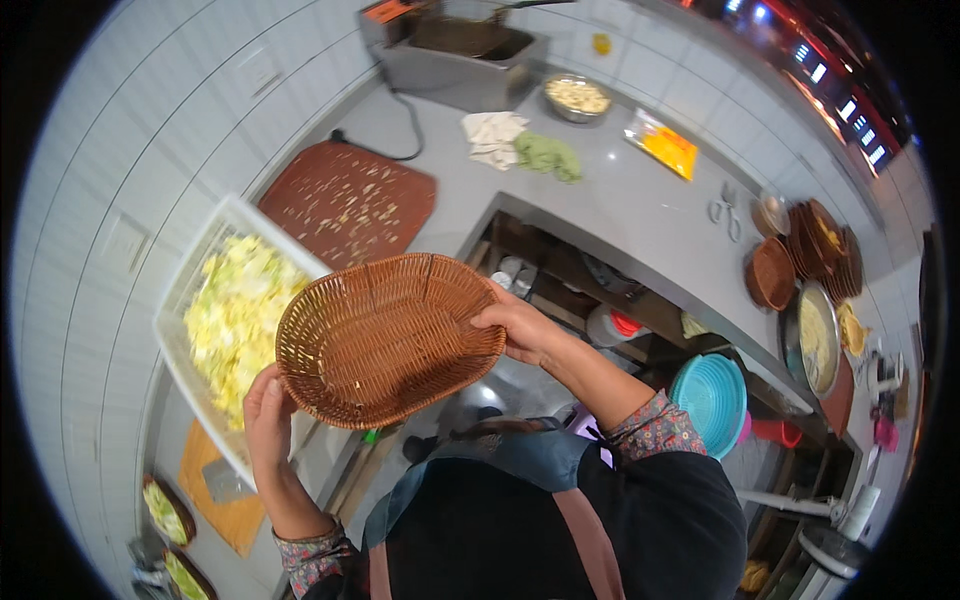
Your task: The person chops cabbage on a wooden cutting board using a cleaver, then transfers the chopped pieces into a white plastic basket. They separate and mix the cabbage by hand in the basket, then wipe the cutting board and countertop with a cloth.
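An oval brown wicker basket (390,337) is held up in front of me between both hands, tilted so its inside shows. Only a few tiny pale bits lie in it. My left hand (268,412) grips the rim at its lower left end. On the opposite end my right hand (521,322) has its thumb inside the rim and its fingers outside. Behind the basket's left end stands a white plastic tub (180,352) of chopped cabbage (232,315), partly hidden by the basket.
A brown cutting board (352,199) strewn with pale bits lies beyond the basket. Farther back are a metal fryer (472,67), cloths (517,142) and a steel bowl (577,97). Scissors (725,210) and stacked baskets (817,240) are at right. A cleaver (225,480) rests on a wooden board (214,517).
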Motion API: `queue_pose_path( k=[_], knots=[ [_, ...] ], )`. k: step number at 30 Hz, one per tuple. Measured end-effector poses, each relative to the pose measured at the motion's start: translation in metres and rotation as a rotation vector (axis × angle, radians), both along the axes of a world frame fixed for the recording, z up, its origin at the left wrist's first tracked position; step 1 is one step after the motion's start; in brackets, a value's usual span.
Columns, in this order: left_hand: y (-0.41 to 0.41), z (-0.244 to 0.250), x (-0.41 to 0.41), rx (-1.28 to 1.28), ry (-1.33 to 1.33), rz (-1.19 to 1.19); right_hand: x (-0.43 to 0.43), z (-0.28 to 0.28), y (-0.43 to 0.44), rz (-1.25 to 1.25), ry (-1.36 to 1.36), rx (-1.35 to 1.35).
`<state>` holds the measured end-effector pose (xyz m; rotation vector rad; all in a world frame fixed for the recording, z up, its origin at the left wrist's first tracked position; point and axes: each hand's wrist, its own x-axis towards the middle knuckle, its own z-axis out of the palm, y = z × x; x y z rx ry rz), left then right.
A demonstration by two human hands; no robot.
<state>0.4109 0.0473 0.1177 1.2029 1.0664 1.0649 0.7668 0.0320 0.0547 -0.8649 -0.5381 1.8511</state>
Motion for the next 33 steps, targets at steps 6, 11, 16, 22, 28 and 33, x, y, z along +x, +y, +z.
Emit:
queue_pose_path(
  k=[6, 11, 16, 22, 28, 33],
  knots=[
    [0.038, 0.002, 0.037, -0.035, 0.253, -0.219, 0.052, -0.018, -0.01, -0.232, 0.16, -0.052],
    [0.097, 0.013, 0.046, -0.013, 0.369, -0.347, 0.076, -0.042, -0.016, -0.384, 0.157, -0.012],
    [0.148, -0.016, 0.072, 0.413, 0.558, -0.303, 0.11, -0.039, -0.026, -0.615, 0.12, -0.021],
    [0.187, -0.038, 0.119, 0.721, 0.813, -0.566, 0.178, -0.035, -0.072, -1.004, 0.062, 0.026],
    [0.208, -0.074, 0.112, 0.417, 0.747, -0.434, 0.295, -0.039, -0.156, -1.527, -0.023, 0.072],
    [0.202, -0.08, 0.123, 0.601, 0.916, -0.307, 0.393, -0.045, -0.201, -1.919, -0.173, 0.228]
  ],
)
